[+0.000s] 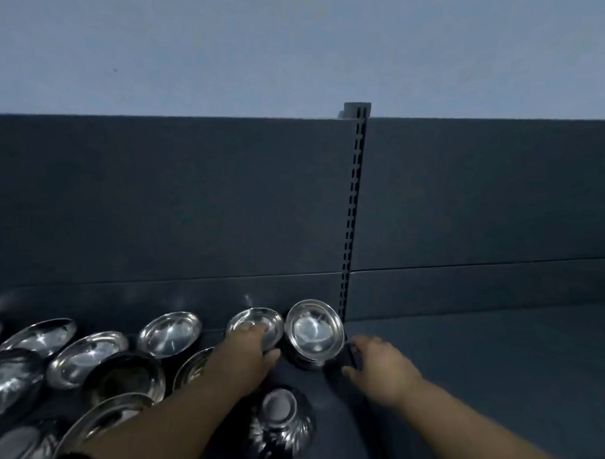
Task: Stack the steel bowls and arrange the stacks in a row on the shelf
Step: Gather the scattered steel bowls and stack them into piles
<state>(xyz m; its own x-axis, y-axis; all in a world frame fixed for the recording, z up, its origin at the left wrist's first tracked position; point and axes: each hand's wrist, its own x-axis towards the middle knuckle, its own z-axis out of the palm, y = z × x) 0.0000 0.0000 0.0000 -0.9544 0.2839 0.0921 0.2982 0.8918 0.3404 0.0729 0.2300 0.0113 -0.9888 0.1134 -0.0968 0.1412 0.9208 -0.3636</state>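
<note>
The steel bowl (266, 318) I am after sits just left of the slotted upright (352, 227), next to the tilted bowl (314, 330) that stands at the upright's foot. My left hand (245, 351) has its fingers over the near rim and the thumb outside, pinching it. My right hand (379, 362) hovers just right of the upright with its fingers loosely curled. Whether they hold the dark piece there, I cannot tell.

I judge the job barely begun. There is no row yet, and perhaps one stack under the tilted bowl. I count about twelve bowls, at least two upside down. One upturned bowl (280, 422) lies in front of the upright, and the loose bowls (87, 357) are scattered well left of it on the shelf (470, 360).
</note>
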